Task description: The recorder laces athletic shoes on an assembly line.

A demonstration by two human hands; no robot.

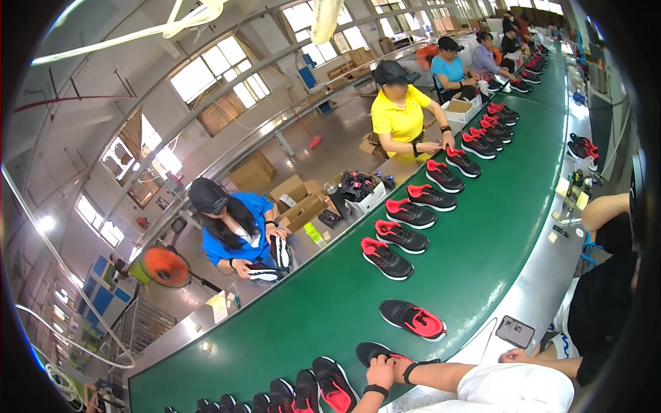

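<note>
Both my hands meet over a black sneaker with a red lining, near the lower edge of the green conveyor belt. My left hand is closed on the sneaker's upper around the laces. Beside it, my right hand is closed at the shoe's opening, its fingers partly hidden by the left. Each wrist has a black band. Just beyond my hands lies another black and red sneaker on the belt. To the left, a row of similar sneakers runs along the lower edge.
A line of sneakers stretches up the belt. Across it, workers in blue and yellow handle shoes. Close on my right sits a person in black, by a phone. An orange fan stands far left.
</note>
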